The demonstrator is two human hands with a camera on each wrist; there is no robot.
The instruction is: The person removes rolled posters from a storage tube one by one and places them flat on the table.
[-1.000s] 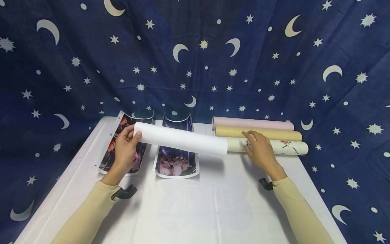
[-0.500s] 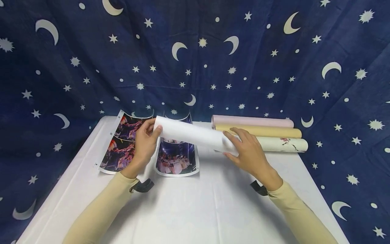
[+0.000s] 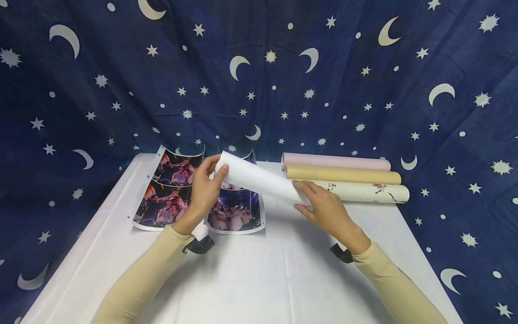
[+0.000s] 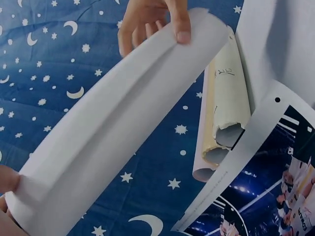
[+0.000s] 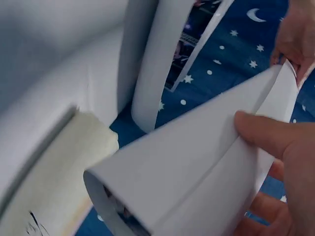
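A rolled poster (image 3: pixel 261 177), white on the outside, is held above the table between both hands. My left hand (image 3: pixel 204 186) pinches its left end, thumb on the near face. Around the lower right end my right hand (image 3: pixel 323 209) curls, and its thumb (image 5: pixel 263 132) presses along the paper's overlapping edge in the right wrist view. Dark printing shows inside the open end of the roll (image 5: pixel 172 172). Under and behind the roll lie two curling printed sheets, a left one (image 3: pixel 162 209) and a middle one (image 3: pixel 234 213), each with crowd pictures and white borders.
At the back right lie a pink roll (image 3: pixel 336 161), a yellow roll (image 3: pixel 344 174) and a cream roll with flower patterns (image 3: pixel 358 191), side by side. A white cloth (image 3: pixel 259 279) covers the table. Behind hangs a blue curtain (image 3: pixel 267 103) with moons and stars.
My left hand has carried the roll's left end rightward and slightly up. My right hand, earlier above the cream roll, has moved left and taken hold of the poster's right end.
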